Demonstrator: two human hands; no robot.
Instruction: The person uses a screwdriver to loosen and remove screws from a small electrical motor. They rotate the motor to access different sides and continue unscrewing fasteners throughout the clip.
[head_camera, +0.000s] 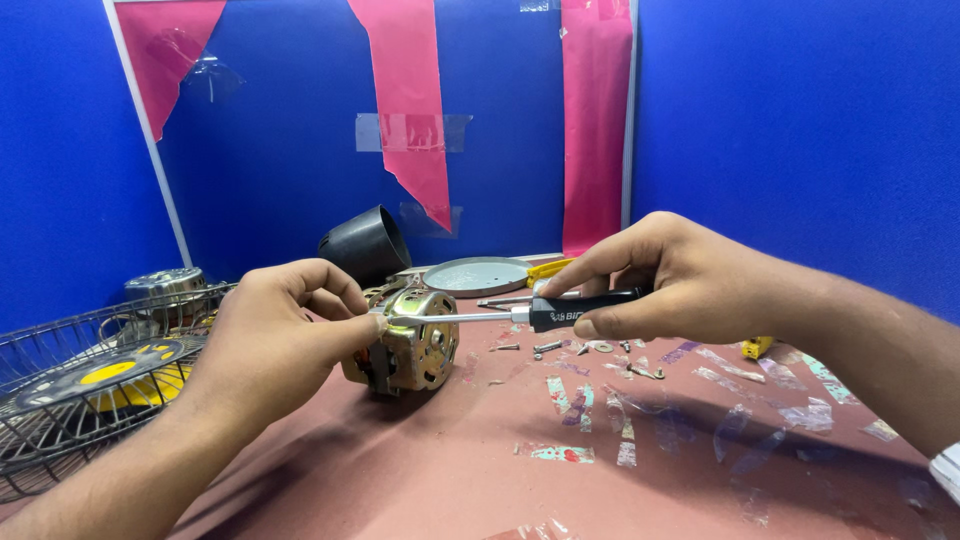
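Right at the centre sits the fan motor (408, 345), a brassy metal block lying on the reddish worktop (450, 470), its round end plate facing the camera's right. The screwdriver (520, 314) runs level across it, silver shaft pointing to the left, black handle out to the right. Its tip meets the top edge of the motor, just where the left hand (275, 335) comes in. That left hand is curled over the motor's upper left side, thumb and forefinger pinched together at the shaft's tip; whether a screw sits between them, I cannot tell. The right hand (680, 280) grips the black handle, fingers closed round it from above, thumb underneath.

Just beyond the motor, loose screws and washers (600, 348) lie scattered on the worktop below the right hand, among strips of clear and patterned tape (570, 400) stuck to the surface. Behind the motor lies a round grey disc (477, 275), with a yellow-handled tool (550, 268) touching its right edge. A black cone-shaped housing (365, 245) lies tipped on its side further back. Far left, a wire fan guard (60, 400) with a yellow centre cap, and a shiny metal part (165, 285) behind it. Blue partition walls (800, 130) with pink paper strips (405, 100) taped up close the scene.
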